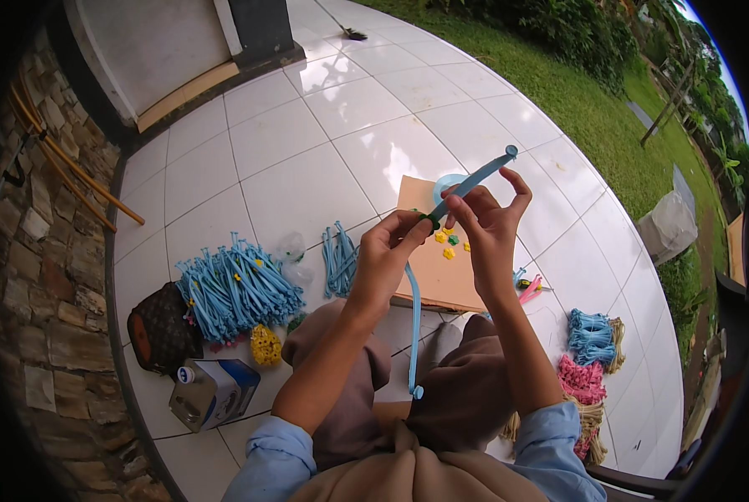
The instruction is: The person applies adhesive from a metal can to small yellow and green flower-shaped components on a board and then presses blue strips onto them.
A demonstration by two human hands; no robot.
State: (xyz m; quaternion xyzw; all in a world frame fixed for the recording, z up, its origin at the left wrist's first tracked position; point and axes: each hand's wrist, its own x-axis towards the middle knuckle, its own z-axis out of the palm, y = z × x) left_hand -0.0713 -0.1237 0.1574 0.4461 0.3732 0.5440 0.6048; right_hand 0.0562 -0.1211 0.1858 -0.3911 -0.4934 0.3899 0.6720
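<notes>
A light blue strap (479,177) runs through both my hands, with a round knob at its upper right end. Its other length hangs down between my knees and finishes in a second knob (417,391). My left hand (384,261) pinches the strap together with a small dark green piece (429,221), partly hidden by the fingertips. Just above it, my right hand (490,230) grips the strap between thumb and fingers, its outer fingers raised. Below them lies a tan board (441,284) with several yellow flower-shaped pieces (449,253), a green one (453,239) and a blue ring-shaped roll (443,186).
Left of me lie a large heap of blue straps (240,289), a smaller bundle (339,261), a brown bag (163,328), a metal can (215,393) and a bag of yellow pieces (265,345). Blue (592,336) and pink bundles (582,381) sit at right. A stone wall (56,335) borders the left.
</notes>
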